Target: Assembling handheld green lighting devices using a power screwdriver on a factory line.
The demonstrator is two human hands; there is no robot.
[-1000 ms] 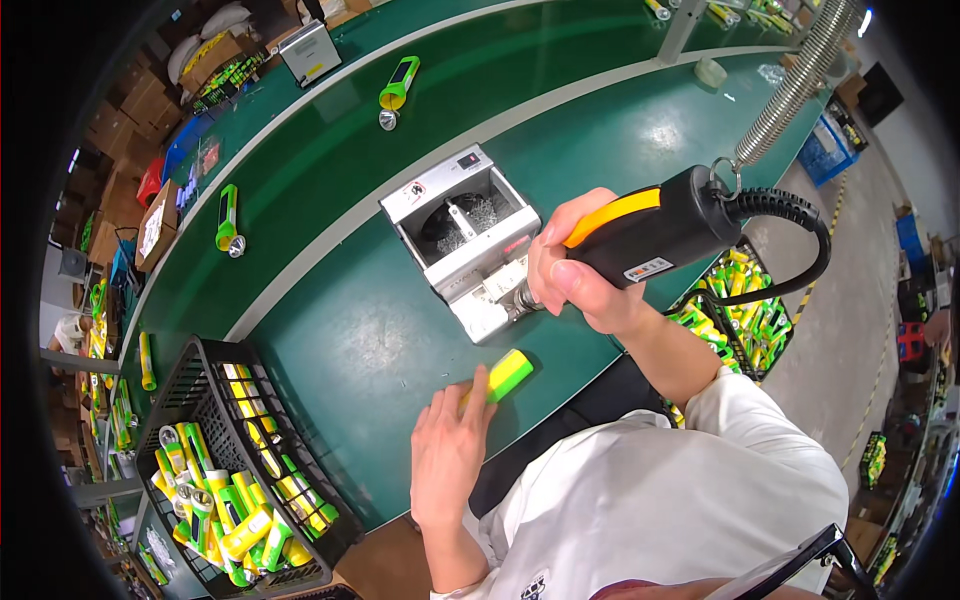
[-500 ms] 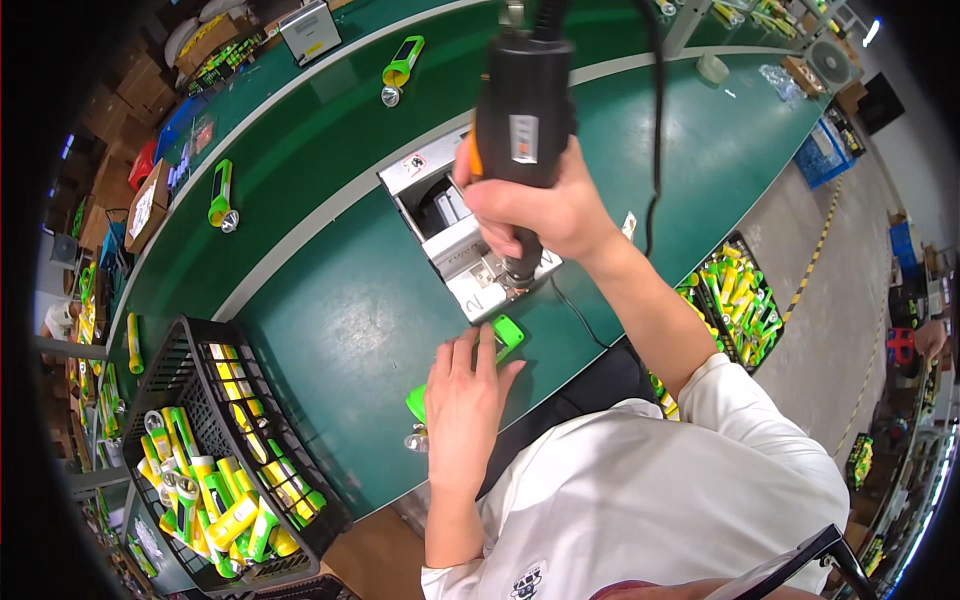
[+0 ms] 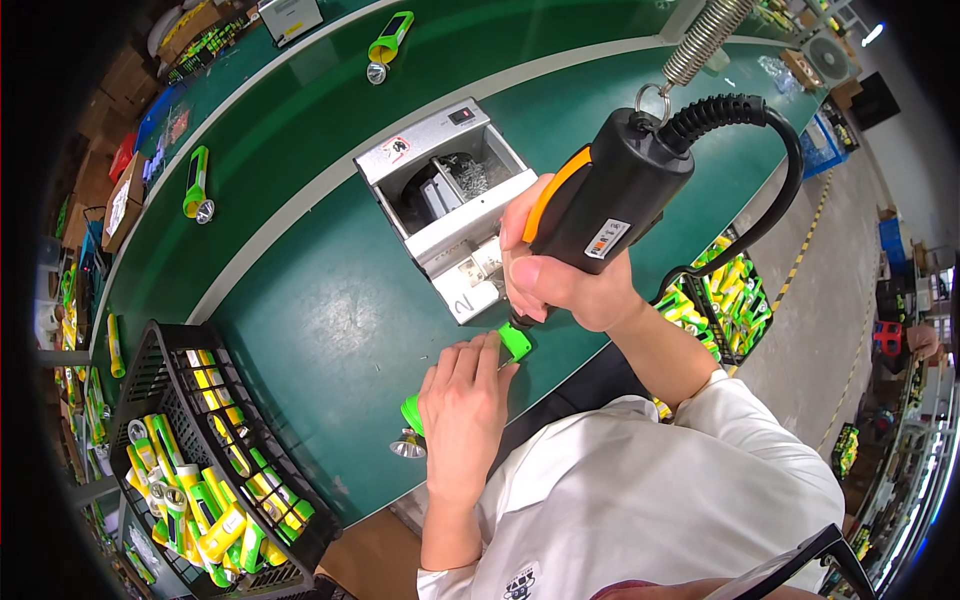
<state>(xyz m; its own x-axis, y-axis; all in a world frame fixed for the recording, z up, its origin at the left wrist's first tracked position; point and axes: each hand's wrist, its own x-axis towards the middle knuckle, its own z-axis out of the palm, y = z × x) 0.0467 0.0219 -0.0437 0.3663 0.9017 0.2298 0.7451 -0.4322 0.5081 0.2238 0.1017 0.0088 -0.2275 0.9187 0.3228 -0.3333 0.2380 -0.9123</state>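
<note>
My left hand (image 3: pixel 465 410) lies over a green flashlight (image 3: pixel 516 343) on the bench and presses it down, its fingers wrapped across the body. The flashlight's clear lens end sticks out on the left, and its middle is hidden under my palm. In my right hand (image 3: pixel 585 290) is a black electric screwdriver (image 3: pixel 620 190) with an orange lever, held tilted. Its tip reaches down to the flashlight's green end, but the exact contact is hidden by my fingers. Just beyond stands a white screw feeder (image 3: pixel 450 235) with loose screws in its tray.
A coil spring (image 3: pixel 708 40) and a black cable (image 3: pixel 795 190) hang from the screwdriver. At left, a black crate (image 3: pixel 165 375) holds many yellow-green flashlights; another crate (image 3: pixel 738 300) is at right. Several flashlights, such as one (image 3: pixel 390 45), lie on the green strip beyond the bench.
My right hand has brought the screwdriver from the feeder's front corner down to the flashlight's end, tilting it to the right. My left hand stays on the flashlight. The whole view has shifted slightly.
</note>
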